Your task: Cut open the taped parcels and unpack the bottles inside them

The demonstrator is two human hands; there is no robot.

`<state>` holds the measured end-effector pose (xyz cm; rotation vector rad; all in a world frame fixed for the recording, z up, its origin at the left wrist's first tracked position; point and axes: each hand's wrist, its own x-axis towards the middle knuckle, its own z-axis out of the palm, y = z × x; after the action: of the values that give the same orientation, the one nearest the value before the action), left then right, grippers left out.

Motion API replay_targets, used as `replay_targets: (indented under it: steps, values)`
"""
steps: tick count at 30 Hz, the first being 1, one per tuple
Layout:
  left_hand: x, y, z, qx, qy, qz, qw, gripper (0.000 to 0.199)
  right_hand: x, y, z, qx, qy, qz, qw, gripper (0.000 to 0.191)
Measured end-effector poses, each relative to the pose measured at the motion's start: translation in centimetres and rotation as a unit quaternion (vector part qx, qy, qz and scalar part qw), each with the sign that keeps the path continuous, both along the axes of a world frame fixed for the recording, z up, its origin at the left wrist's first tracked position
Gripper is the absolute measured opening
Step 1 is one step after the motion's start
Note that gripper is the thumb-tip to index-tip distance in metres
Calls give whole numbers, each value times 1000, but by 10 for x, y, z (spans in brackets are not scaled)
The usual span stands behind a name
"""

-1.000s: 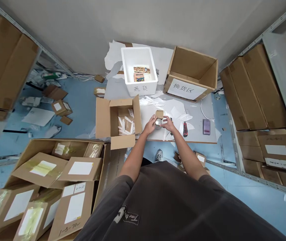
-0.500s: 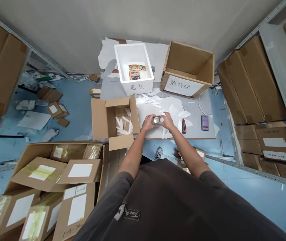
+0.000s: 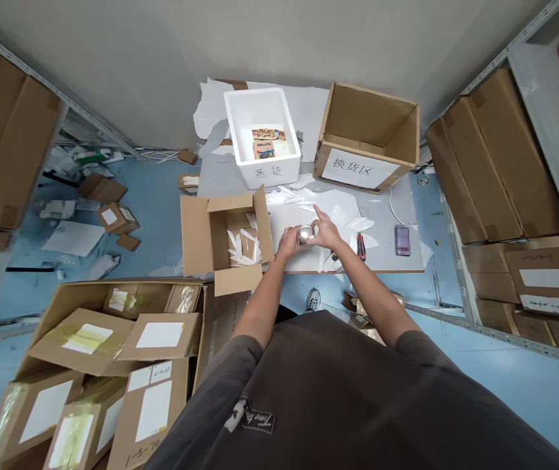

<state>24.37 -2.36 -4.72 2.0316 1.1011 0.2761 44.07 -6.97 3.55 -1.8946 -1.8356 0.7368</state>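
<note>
A small container with a shiny silver top (image 3: pixel 305 234) is between my hands, above the table's front edge. My left hand (image 3: pixel 289 242) is wrapped round its left side. At its right side, my right hand (image 3: pixel 326 233) has its thumb and curled fingers against it, while the index finger sticks up and away. My fingers hide most of its sides. Left of my hands stands an open cardboard box (image 3: pixel 237 279) with white paper strips inside. To the right, a red and black utility knife (image 3: pixel 360 247) lies on the table.
A white foam box (image 3: pixel 270 172) with a few packets and a labelled cardboard box (image 3: pixel 358 171) stand at the back. Scraps of white paper (image 3: pixel 343 215) and a phone (image 3: pixel 402 240) lie on the table. A large carton of parcels (image 3: pixel 127 282) is at lower left; shelves flank both sides.
My right hand has shifted its grip on the silver-topped container, its index finger now lifted and pointing up. My left hand stays on it. The whole view has shifted slightly.
</note>
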Motion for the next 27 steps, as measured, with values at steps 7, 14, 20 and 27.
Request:
replay_targets:
  steps: [7,14,20,27]
  values:
    - [3,-2,8,-22,8,25,999,98,27,13,79,22,81,-5,996,35]
    - [-2,-16,70,46,-122,61,990,123,55,32,168,23,175,24,984,31]
    - [-14,-30,143,5,-262,7,965,123,63,43,221,68,255,25,964,44]
    - [-15,-28,188,-13,-278,29,960,117,39,43,247,89,249,-9,964,41]
